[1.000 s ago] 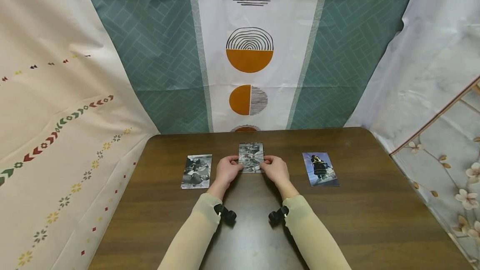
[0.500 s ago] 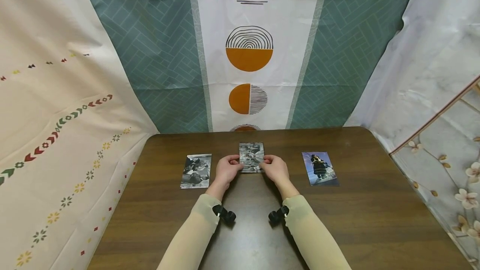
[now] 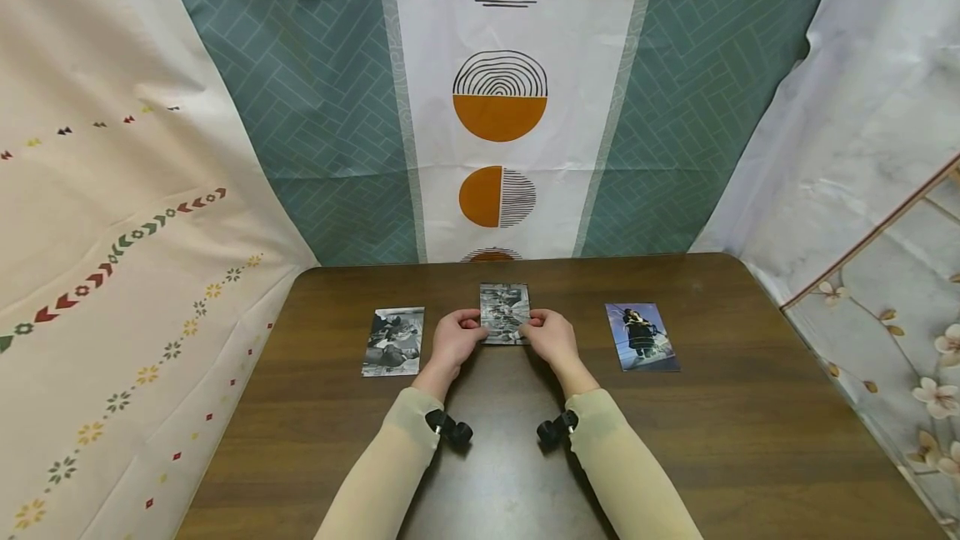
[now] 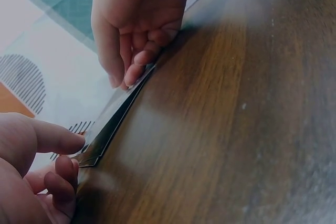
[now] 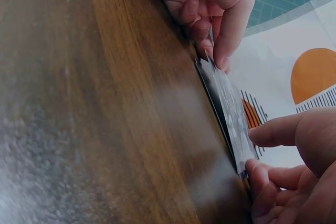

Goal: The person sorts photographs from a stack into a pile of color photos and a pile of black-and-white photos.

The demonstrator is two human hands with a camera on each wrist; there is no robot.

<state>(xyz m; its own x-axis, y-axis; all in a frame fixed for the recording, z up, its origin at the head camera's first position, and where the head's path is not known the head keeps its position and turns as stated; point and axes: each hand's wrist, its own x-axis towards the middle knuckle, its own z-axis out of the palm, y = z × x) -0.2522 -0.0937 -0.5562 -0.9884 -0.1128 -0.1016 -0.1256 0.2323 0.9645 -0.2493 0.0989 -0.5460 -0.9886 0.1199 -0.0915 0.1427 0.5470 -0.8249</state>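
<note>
A thin stack of photo prints (image 3: 505,315) sits at the middle of the dark wooden table (image 3: 697,440), its near edge raised slightly off the wood. My left hand (image 3: 465,330) pinches its left edge and my right hand (image 3: 543,328) pinches its right edge. In the left wrist view my left hand (image 4: 65,156) holds the near corner of the stack (image 4: 113,124), thumb on top and fingers curled beneath. In the right wrist view my right hand (image 5: 257,153) grips the stack (image 5: 226,103) in the same way.
A black-and-white photo (image 3: 393,342) lies flat to the left of my hands. A bluish photo (image 3: 642,337) lies to the right. Patterned cloth hangs behind the table (image 3: 498,98) and along both sides.
</note>
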